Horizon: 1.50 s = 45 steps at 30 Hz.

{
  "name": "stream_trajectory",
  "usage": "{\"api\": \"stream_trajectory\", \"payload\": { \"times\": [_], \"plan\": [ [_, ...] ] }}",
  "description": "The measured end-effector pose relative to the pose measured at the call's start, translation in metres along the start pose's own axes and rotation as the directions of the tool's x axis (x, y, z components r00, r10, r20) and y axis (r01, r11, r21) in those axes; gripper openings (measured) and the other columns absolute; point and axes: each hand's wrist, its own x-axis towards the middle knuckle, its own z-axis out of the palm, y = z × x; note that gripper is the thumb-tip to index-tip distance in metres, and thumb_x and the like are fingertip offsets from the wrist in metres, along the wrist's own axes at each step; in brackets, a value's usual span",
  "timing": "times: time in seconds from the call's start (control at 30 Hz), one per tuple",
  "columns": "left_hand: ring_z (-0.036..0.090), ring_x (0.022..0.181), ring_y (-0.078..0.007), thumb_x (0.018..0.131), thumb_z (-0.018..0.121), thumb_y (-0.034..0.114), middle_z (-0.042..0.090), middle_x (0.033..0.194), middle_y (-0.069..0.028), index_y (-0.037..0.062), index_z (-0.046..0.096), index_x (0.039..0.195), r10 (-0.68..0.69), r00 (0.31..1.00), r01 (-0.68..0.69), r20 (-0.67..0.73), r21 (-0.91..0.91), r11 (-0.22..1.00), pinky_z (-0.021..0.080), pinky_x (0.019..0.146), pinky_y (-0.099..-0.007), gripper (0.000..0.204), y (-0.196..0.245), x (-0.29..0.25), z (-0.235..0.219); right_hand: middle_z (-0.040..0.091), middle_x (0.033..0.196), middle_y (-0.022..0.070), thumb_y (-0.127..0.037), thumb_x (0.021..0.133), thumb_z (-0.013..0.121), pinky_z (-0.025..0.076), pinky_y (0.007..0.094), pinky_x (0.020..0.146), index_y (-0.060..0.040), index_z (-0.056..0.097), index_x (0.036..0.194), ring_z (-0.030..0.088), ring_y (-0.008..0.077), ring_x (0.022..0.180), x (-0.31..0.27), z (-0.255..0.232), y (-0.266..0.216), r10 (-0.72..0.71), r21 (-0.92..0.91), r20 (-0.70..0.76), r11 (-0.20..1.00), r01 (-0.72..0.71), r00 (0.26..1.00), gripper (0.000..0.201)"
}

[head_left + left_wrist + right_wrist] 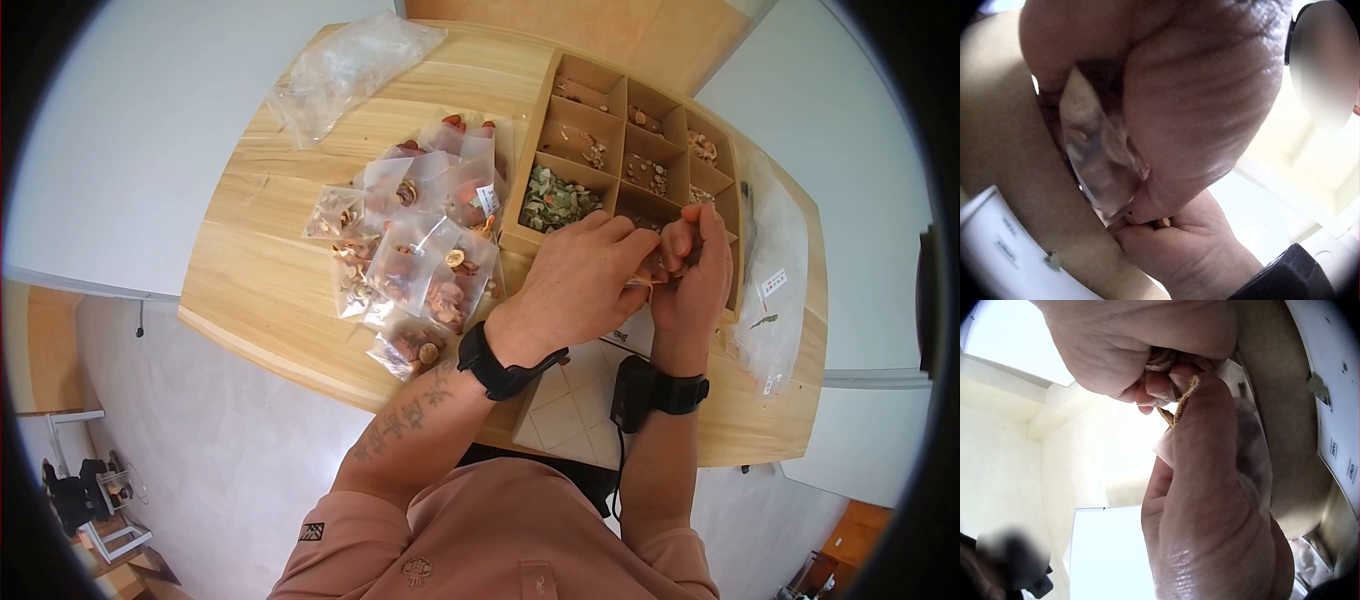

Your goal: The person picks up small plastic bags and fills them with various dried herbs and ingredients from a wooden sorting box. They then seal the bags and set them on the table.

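My left hand grips a small clear plastic bag with pale contents, its fingers curled round it. My right hand is cupped against the left fingertips, holding light-brown dried slices that are mostly hidden in its palm. A thin orange-brown dried strip sticks up by the left thumb in the right wrist view. Both hands hover over the near edge of a divided wooden box. One box compartment holds dried green leaves; others hold small dried pieces.
Several filled clear bags of dried pieces lie in a heap at left. Crumpled plastic bags sit at the far left and the right edge. A white kitchen scale with TARE and UNIT buttons lies beneath the hands, a leaf bit on it.
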Motion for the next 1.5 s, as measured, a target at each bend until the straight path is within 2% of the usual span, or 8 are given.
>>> {"api": "stream_trajectory", "payload": {
  "times": [0.63, 0.73, 0.83, 0.93, 1.5],
  "plan": [
    [0.060, 0.088, -0.0320, 0.071, 0.071, 0.007, 0.064, 0.092, -0.0096, 0.0062, 0.063, 0.104, 0.006, 1.000, -0.007, -0.011, -0.011, 1.000, 0.051, 0.076, -0.0411, 0.035, 0.0002, 0.0000, 0.0002, 0.048, 0.064, -0.0017, -0.023, 0.102, 0.053, 0.031, 0.0225, 0.043, -0.0070, 0.059, 0.094, 0.041, 0.0070, 0.052, 0.0005, -0.0011, 0.0012, -0.007, 0.020, 0.012, 1.000, 0.006, 1.000, 0.019],
    [0.060, 0.091, -0.0306, 0.073, 0.071, 0.014, 0.061, 0.090, -0.0081, 0.0097, 0.062, 0.098, -0.003, 1.000, 0.003, 0.009, -0.027, 1.000, 0.051, 0.075, -0.0420, 0.027, 0.0005, 0.0000, -0.0011, 0.048, 0.063, -0.0015, -0.023, 0.102, 0.053, 0.031, 0.0225, 0.043, -0.0067, 0.059, 0.093, 0.041, 0.0071, 0.052, -0.0017, 0.0042, -0.0019, 0.017, 0.016, -0.028, 1.000, -0.016, 0.999, 0.019],
    [0.059, 0.090, -0.0308, 0.072, 0.072, 0.014, 0.061, 0.090, -0.0080, 0.0092, 0.062, 0.098, -0.010, 1.000, 0.010, 0.017, -0.011, 1.000, 0.051, 0.075, -0.0421, 0.028, 0.0011, 0.0004, -0.0012, 0.048, 0.063, -0.0016, -0.023, 0.102, 0.053, 0.030, 0.0223, 0.043, -0.0067, 0.059, 0.093, 0.041, 0.0071, 0.051, -0.0008, 0.0023, -0.0006, 0.015, 0.029, -0.012, 0.999, -0.014, 1.000, 0.020],
    [0.060, 0.086, -0.0320, 0.070, 0.071, 0.004, 0.064, 0.091, -0.0101, 0.0041, 0.063, 0.108, 0.017, 1.000, -0.017, 0.005, -0.015, 1.000, 0.050, 0.074, -0.0410, 0.039, 0.0001, 0.0003, -0.0007, 0.048, 0.062, -0.0017, -0.023, 0.102, 0.054, 0.030, 0.0222, 0.043, -0.0067, 0.058, 0.092, 0.040, 0.0070, 0.051, -0.0011, 0.0019, -0.0007, 0.013, 0.033, -0.003, 0.999, -0.013, 1.000, 0.020],
    [0.059, 0.087, -0.0343, 0.070, 0.069, 0.004, 0.062, 0.090, -0.0124, 0.0025, 0.062, 0.110, 0.003, 1.000, -0.003, 0.024, -0.019, 1.000, 0.050, 0.076, -0.0424, 0.040, 0.0026, 0.0009, -0.0039, 0.048, 0.062, -0.0028, -0.026, 0.102, 0.054, 0.030, 0.0217, 0.043, -0.0078, 0.059, 0.091, 0.040, 0.0059, 0.051, -0.0013, 0.0028, -0.0005, 0.008, 0.024, -0.006, 1.000, -0.008, 1.000, 0.022]
  ]
}}
